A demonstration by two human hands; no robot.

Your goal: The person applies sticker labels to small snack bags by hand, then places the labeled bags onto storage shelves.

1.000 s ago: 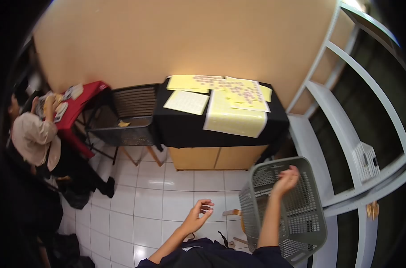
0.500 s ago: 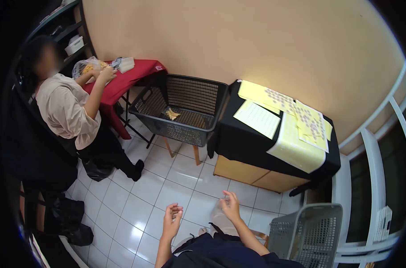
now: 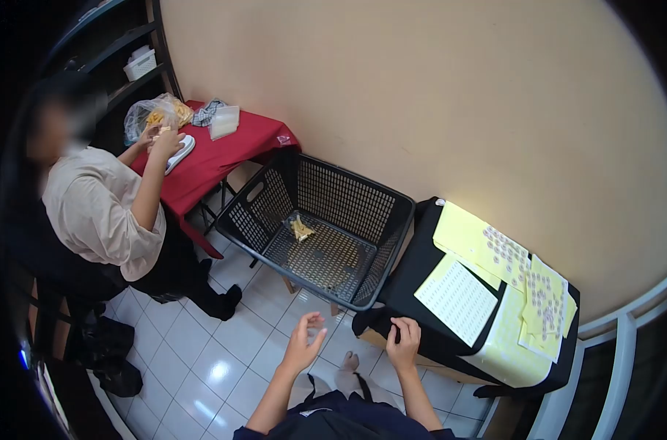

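Note:
My left hand (image 3: 304,343) is held up in front of the dark plastic crate (image 3: 326,298), palm turned inward, with bent fingers apart and nothing in them. Close to the near corner of the black-covered table (image 3: 392,315), my right hand (image 3: 403,343) has loosely curled fingers with a gap to the thumb, and no object shows in it. The crate stands on wooden legs. Inside it, towards the left, lies a small yellowish bundle (image 3: 301,229).
Yellow sheets with round stickers (image 3: 506,253) and a white printed sheet (image 3: 458,299) cover part of the black cloth. At left, a person (image 3: 106,213) handles something small over a red table (image 3: 209,161) bearing a plastic bag (image 3: 146,117) and a white object (image 3: 181,154).
My view has shifted left and closer to the crate and the black-covered table. Both hands remain raised; the right has curled downward. The grey basket at right has left view.

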